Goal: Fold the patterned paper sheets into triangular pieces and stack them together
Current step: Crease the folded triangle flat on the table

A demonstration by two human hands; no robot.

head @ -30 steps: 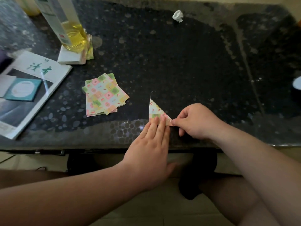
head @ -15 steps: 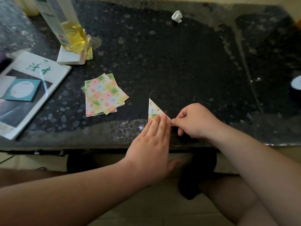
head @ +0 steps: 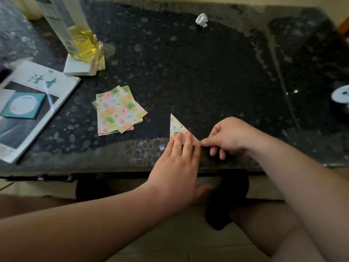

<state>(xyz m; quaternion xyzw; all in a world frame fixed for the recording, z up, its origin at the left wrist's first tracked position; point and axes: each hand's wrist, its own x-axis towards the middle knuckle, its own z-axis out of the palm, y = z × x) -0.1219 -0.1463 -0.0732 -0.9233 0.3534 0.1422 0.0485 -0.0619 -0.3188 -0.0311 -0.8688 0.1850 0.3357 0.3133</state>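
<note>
Dark table [head: 207, 72]: bottle [head: 62, 21] holds yellow liquid [head: 85, 44]; right hand [head: 232, 137] pinches paper triangle [head: 176, 125].

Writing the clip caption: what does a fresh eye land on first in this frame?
First the folded triangle at the near edge of the dark table: the left hand presses flat fingers on it while the right hand pinches its right corner. Left of it lies a fanned stack of patterned sheets. At far left, a magazine and a bottle of yellow liquid stand out.
</note>
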